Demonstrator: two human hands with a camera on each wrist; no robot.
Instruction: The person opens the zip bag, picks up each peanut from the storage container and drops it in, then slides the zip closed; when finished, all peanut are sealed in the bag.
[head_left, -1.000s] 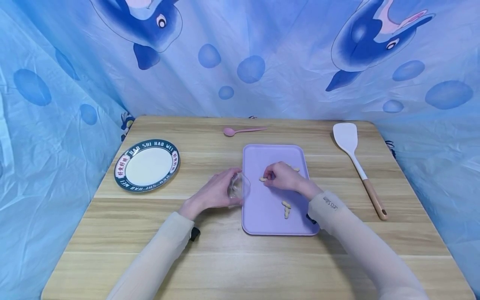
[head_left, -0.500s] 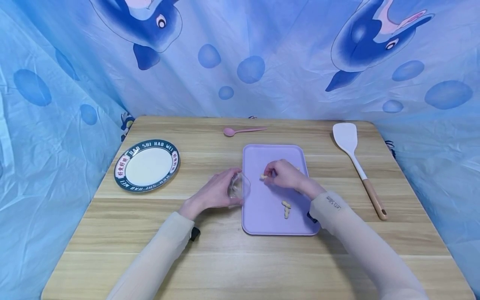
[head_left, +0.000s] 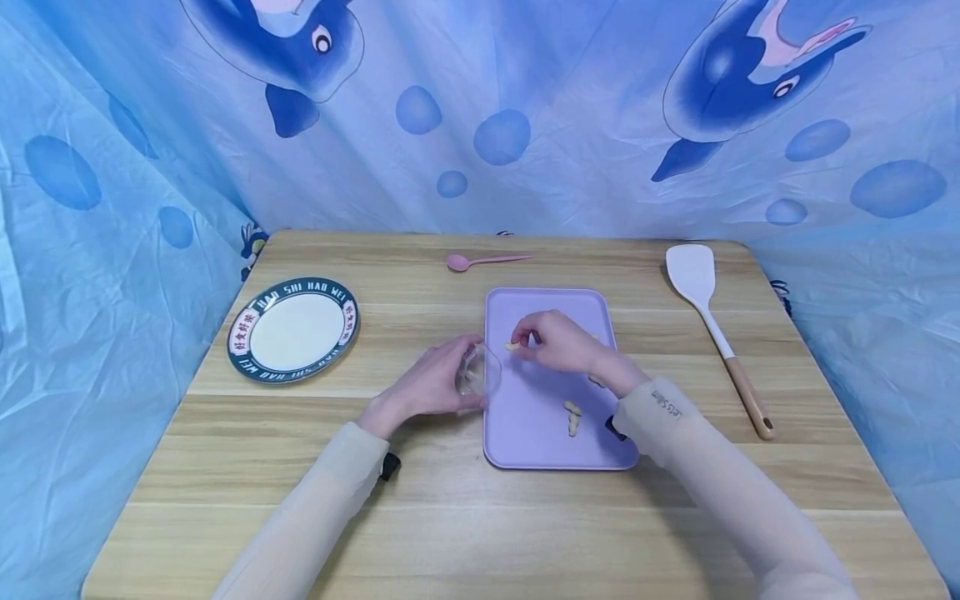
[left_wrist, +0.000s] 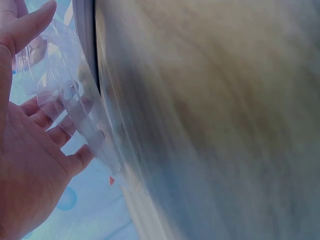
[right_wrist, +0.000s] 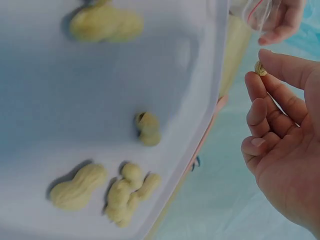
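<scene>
My left hand (head_left: 431, 383) holds a clear plastic zip bag (head_left: 478, 372) at the left edge of the lilac tray (head_left: 525, 446), its thumb and fingers spread around the mouth. In the left wrist view the crinkled bag (left_wrist: 75, 95) lies between thumb and fingers. Over the tray, my right hand (head_left: 562, 343) pinches a peanut (head_left: 513, 346) between thumb and index finger, a short way from the bag. Seen from the right wrist, only the end of this peanut (right_wrist: 260, 68) shows at the fingertips. Several unshelled peanuts (right_wrist: 80, 186) lie on the tray, some partly hidden by the right hand in the head view.
A white plate with a dark green rim (head_left: 242, 354) sits at the left. Beyond the tray lies a pink spoon (head_left: 459, 262). A white spatula with a wooden handle (head_left: 716, 333) rests to the right. A blue dolphin-print curtain (head_left: 585, 192) surrounds the table.
My right hand has lifted slightly and shifted left toward the bag, carrying the pinched peanut. The left hand and bag stay in place.
</scene>
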